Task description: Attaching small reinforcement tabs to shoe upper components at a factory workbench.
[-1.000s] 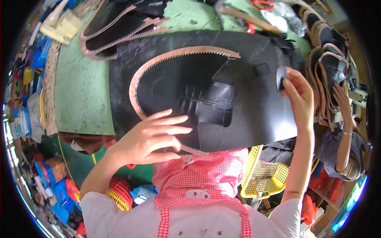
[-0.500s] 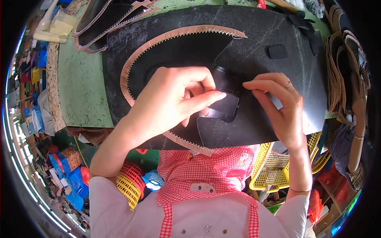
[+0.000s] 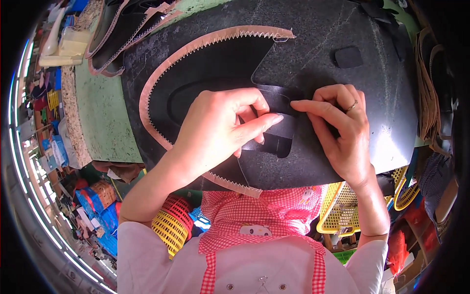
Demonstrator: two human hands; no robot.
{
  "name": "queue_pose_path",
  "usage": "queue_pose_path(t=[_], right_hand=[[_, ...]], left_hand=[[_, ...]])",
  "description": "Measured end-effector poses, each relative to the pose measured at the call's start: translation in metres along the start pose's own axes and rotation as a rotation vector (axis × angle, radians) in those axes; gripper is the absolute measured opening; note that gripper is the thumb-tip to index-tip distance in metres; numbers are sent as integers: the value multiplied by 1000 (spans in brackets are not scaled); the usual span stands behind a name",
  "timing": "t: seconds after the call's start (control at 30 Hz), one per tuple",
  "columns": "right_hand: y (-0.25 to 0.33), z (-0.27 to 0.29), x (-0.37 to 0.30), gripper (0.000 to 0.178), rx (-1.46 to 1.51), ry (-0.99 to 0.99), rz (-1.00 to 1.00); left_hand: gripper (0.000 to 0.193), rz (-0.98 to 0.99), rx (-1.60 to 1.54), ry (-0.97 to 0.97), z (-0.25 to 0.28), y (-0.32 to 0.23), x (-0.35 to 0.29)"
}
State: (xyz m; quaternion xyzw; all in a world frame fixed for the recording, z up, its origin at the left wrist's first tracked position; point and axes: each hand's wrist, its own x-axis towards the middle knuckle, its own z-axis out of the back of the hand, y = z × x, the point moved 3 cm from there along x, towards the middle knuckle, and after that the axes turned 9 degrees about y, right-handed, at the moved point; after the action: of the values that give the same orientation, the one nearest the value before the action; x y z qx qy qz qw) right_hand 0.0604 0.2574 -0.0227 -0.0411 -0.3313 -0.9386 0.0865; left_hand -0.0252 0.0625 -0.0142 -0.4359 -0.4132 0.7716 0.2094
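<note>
A black shoe upper (image 3: 215, 63) with a tan, zigzag-cut border (image 3: 161, 73) lies on the dark work mat (image 3: 313, 169). At its open right end is a smooth black flap piece (image 3: 281, 128), folded or bent, partly hidden by my fingers. Over the upper, my left hand (image 3: 220, 122) is closed, with thumb and forefinger pinched at the flap's upper part. My right hand (image 3: 342, 130) is closed too, its thumb and forefinger tips together at the flap's right edge; anything between them is too small to see. A small black patch (image 3: 348, 57) lies farther back on the mat.
More zigzag-edged uppers (image 3: 110, 44) lie at the back left, near a pale plastic container (image 3: 73, 41). Stacked brown-edged pieces (image 3: 428, 88) stand at the right. Below the table are yellow baskets (image 3: 340, 210) and a red and yellow basket stack (image 3: 174, 223).
My view has shifted slightly. My right hand has drawn a little closer to the flap and its other fingers curl more. My left hand keeps its pinch; the flap looks more raised at the top.
</note>
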Motion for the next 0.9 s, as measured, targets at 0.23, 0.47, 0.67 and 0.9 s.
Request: queue_pose_path(t=[0.23, 0.47, 0.67, 0.9], right_hand=[[0, 0, -1, 27, -1, -6, 4], [2, 1, 0, 25, 13, 0, 4], [9, 1, 2, 26, 7, 7, -11], [16, -5, -2, 29, -34, 60, -39]], left_hand=[[11, -15, 35, -33, -1, -2, -1], [12, -23, 74, -51, -3, -1, -1], [12, -59, 90, -63, -4, 2, -2], [40, -291, 644, -308, 7, -5, -16]])
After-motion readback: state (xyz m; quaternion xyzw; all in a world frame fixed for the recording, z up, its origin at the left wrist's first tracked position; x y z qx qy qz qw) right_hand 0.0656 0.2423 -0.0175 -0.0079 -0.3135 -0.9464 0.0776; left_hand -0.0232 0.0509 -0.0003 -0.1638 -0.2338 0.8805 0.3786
